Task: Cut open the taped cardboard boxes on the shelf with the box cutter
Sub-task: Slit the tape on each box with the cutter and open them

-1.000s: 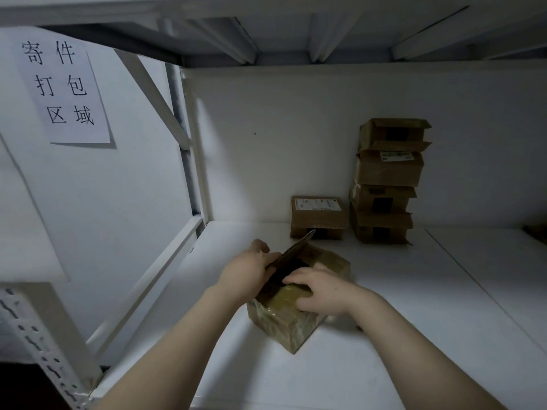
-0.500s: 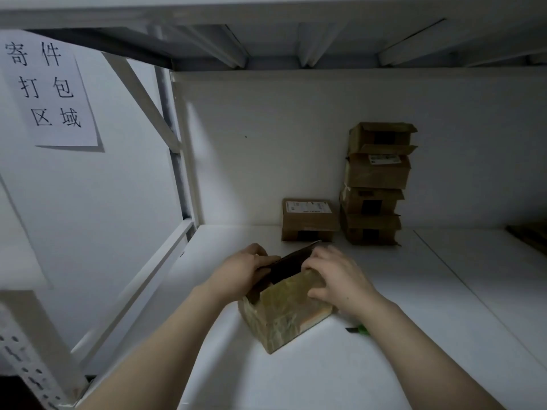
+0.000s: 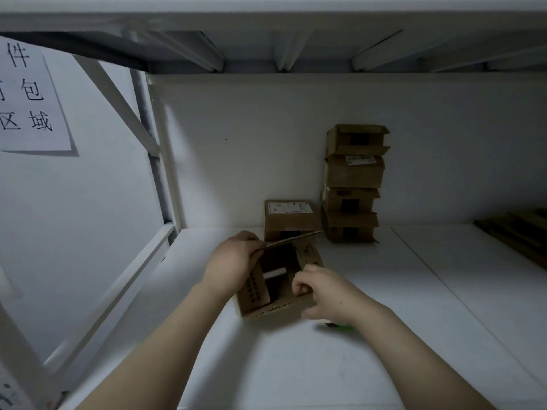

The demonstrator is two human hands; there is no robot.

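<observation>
Tape cut already, judging by open box [image 3: 278,309] on shelf [image 3: 296,368]. My left hand [image 3: 233,263] grips raised flap [image 3: 296,240] on box's left side, fingers curled round it, keeping it back so inside shows. My right hand [image 3: 328,294] at box's right edge, fingers [image 3: 297,287] curled tight, seemingly pinching that edge to spread it. Box cutter [image 3: 340,327] lies just right of box, beneath my wrist, probably parked to free both hands. Behind box: single box [image 3: 291,221]; behind-right: stack [image 3: 352,173].

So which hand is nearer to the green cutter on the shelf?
Right. The right hand grips the open box by its near wall, beside the green cutter; the left hand holds the raised flap across the box.
</observation>
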